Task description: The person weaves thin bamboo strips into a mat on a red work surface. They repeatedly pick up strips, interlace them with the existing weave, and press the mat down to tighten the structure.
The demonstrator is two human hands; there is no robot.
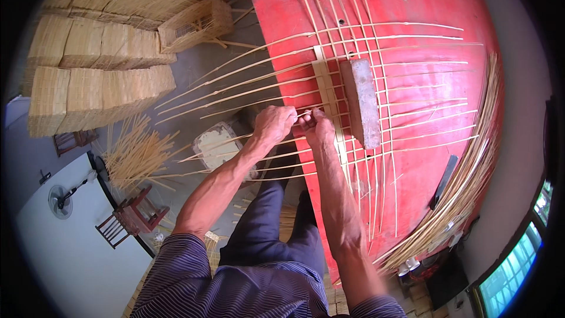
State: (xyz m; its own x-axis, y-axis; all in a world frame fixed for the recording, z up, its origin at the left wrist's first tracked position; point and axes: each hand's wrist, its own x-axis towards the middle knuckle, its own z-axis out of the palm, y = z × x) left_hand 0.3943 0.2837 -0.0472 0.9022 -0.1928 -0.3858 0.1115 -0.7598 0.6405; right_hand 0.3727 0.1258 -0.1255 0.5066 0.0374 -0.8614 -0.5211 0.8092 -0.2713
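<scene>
Left hand [274, 123], right hand [318, 126] pinched thin tan bamboo strip [303, 113], fingertips closed, nearly touching; forearms [219, 187] reached far, slanting inward!

window [512, 274]: bluish-green daylight at lower right, its panes washed pale
table [429, 0]: bright, fairly even light, a faint pale sheen over the red
floor [194, 72]: dimmer, darkest in shadow beneath the table's edge
hands [275, 125]: well lit, finest finger detail soft
rim: black corners, straight edges bowed
</scene>
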